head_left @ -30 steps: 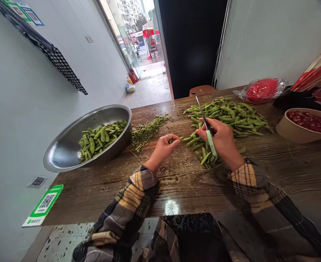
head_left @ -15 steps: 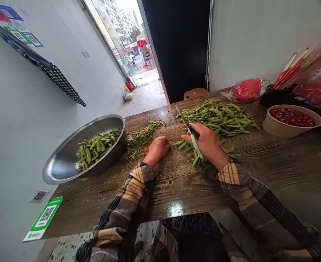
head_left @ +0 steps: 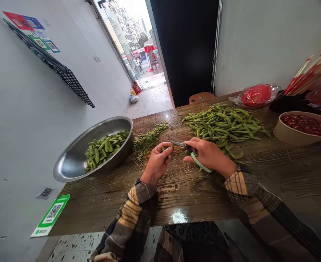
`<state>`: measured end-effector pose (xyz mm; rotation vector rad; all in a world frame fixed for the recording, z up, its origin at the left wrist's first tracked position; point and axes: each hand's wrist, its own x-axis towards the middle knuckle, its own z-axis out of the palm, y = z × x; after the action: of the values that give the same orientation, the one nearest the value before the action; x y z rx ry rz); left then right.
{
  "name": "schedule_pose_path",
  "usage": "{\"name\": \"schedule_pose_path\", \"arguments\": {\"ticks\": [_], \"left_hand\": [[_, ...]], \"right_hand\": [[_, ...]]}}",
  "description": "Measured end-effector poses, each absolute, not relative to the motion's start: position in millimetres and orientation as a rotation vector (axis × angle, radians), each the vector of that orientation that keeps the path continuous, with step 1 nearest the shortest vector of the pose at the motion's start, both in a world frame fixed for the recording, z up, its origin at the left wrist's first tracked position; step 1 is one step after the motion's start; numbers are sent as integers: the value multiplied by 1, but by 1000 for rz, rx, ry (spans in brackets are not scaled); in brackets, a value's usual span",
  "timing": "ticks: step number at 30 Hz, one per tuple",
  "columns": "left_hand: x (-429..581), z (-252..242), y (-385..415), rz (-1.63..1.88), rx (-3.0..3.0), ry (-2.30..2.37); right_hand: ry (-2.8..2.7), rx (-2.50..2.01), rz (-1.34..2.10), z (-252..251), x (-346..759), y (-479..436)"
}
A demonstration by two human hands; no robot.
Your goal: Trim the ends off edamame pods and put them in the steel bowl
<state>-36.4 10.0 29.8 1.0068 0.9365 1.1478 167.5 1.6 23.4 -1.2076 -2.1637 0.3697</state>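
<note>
Pinched in the fingers of my left hand (head_left: 158, 160) is a green edamame pod (head_left: 164, 148), mostly covered by the fingers. My right hand (head_left: 208, 154) grips scissors (head_left: 201, 164) with pale green handles. Their blades are parted and point left, close to the pod. Beyond my right hand a heap of edamame pods (head_left: 225, 122) spreads over the wooden table (head_left: 116, 203). Small green trimmings (head_left: 149, 140) lie in a pile beyond my left hand. At the left, a steel bowl (head_left: 70, 165) stands tilted with more pods (head_left: 105, 147) inside.
A paper bowl of dark red beads or seeds (head_left: 303, 127) stands at the right. Behind it are a red item in clear plastic (head_left: 257, 95) and red-tipped sticks (head_left: 299, 74). A green QR card (head_left: 52, 214) sits at the table's left corner. An open doorway (head_left: 155, 78) lies beyond.
My left hand has lifted and turned, now showing a pod in its fingers. The scissors have swung down from pointing up and away to pointing left towards it. The view has shifted slightly.
</note>
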Motion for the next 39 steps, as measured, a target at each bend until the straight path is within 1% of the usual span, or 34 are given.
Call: {"name": "schedule_pose_path", "arguments": {"ticks": [8, 15, 22, 27, 31, 39], "left_hand": [[-35, 19, 3, 1104, 1022, 875], [-39, 20, 0, 1099, 1111, 930], [-40, 21, 0, 1048, 1253, 1045], [-42, 21, 2, 1137, 1069, 1013], [-43, 24, 4, 1183, 871, 903], [-40, 22, 2, 1162, 869, 841]], "right_hand": [[-2280, -1168, 376, 24, 163, -4], [-2297, -1098, 371, 18, 162, -4], [-2330, -1155, 302, 15, 164, -2], [-2160, -1188, 309, 12, 165, 2], [-2173, -1219, 306, 13, 163, 0], [-2248, -1177, 317, 15, 158, -4]]}}
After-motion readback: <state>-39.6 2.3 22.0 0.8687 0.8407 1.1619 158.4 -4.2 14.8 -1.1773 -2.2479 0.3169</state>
